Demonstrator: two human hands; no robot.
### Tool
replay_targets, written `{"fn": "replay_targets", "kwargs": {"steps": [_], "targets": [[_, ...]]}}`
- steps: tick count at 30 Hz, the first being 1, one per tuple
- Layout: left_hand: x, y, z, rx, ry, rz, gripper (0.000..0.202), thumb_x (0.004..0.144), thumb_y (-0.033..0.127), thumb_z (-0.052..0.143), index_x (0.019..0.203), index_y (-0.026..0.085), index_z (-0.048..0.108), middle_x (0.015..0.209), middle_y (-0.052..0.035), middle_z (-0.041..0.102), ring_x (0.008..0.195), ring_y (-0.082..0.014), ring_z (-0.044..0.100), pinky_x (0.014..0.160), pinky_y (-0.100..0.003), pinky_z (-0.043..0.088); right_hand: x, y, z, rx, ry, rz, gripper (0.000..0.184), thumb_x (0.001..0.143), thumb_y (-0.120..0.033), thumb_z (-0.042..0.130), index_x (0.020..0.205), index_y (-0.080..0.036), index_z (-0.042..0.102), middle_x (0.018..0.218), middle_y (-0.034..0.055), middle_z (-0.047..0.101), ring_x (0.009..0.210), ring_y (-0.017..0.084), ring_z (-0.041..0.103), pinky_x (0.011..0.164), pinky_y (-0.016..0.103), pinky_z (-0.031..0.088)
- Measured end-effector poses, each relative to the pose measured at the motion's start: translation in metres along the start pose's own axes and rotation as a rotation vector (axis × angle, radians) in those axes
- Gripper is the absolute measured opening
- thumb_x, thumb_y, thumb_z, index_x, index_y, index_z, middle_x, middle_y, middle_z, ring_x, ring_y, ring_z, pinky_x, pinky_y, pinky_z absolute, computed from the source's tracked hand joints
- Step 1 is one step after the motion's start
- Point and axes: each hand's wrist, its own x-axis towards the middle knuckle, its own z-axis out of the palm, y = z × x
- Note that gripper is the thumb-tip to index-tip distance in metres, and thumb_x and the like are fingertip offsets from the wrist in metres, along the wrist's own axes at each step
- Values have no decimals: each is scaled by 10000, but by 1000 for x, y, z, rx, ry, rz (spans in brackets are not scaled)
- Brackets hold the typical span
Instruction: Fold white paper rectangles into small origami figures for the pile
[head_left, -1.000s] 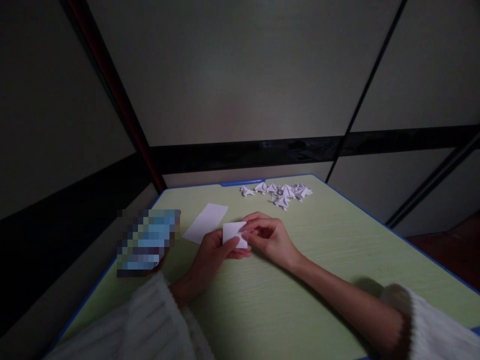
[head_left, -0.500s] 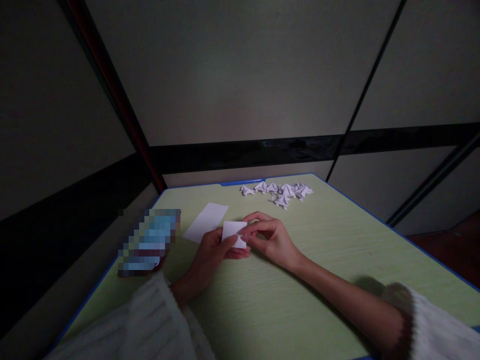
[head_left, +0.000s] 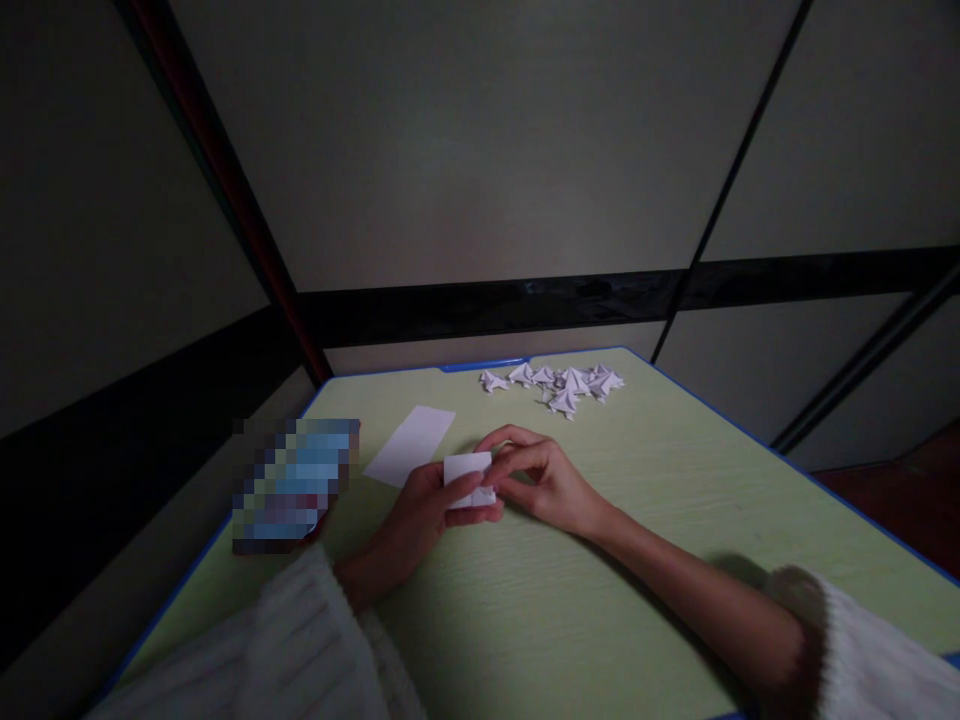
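Observation:
Both hands hold a small folded white paper (head_left: 466, 472) just above the light green table (head_left: 585, 600). My left hand (head_left: 424, 515) grips its lower left side with thumb and fingers closed on it. My right hand (head_left: 540, 478) pinches its right edge, fingers curled. A flat white paper strip (head_left: 411, 444) lies on the table just behind my left hand.
Several small folded white paper figures (head_left: 559, 385) lie in a cluster near the table's far edge. A pixelated blue object (head_left: 294, 484) sits at the table's left edge. Dark walls with black rails and a red post (head_left: 225, 180) stand close behind the table.
The paper piece between my hands has been folded down and looks smaller and lower. Both hands stay in nearly the same place.

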Motion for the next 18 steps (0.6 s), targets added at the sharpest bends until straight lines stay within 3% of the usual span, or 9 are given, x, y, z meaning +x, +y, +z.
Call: {"fn": "replay_targets", "kwargs": {"steps": [6, 8, 11, 15, 18], "targets": [[0, 0, 0, 123, 53, 28, 188, 629, 241, 626, 743, 92, 611, 654, -17, 660, 559, -148, 619, 581, -270, 510, 1, -2, 2, 106, 28, 51, 78, 642, -76, 573, 586, -123, 601, 879, 64, 533, 735, 115, 532, 676, 265, 420], [-1, 3, 1, 210, 122, 57, 175, 626, 250, 620, 688, 87, 602, 570, -17, 650, 493, -147, 608, 515, -251, 496, 1, -1, 3, 240, 57, 125, 29, 630, -106, 586, 609, -121, 574, 858, 54, 528, 665, 93, 517, 612, 241, 415], [-4, 7, 4, 308, 206, 105, 164, 636, 254, 598, 624, 90, 587, 503, -22, 638, 458, -150, 600, 462, -230, 475, 2, 0, 5, 390, 107, 285, 108, 636, -197, 598, 629, -124, 519, 669, 10, 529, 552, 67, 475, 535, 209, 380], [-5, 7, 4, 364, 219, 150, 145, 643, 249, 586, 627, 105, 586, 495, -10, 638, 450, -142, 599, 443, -212, 466, 4, 0, 8, 429, 4, 503, 260, 615, -338, 615, 597, -118, 477, 511, -27, 495, 451, 50, 432, 467, 189, 334], [-4, 5, 3, 384, 197, 158, 127, 652, 240, 575, 637, 115, 589, 486, -2, 635, 441, -136, 596, 439, -209, 466, 4, 1, 9, 444, -77, 522, 310, 576, -375, 637, 588, -113, 473, 515, -25, 509, 438, 41, 423, 448, 178, 321]]}}
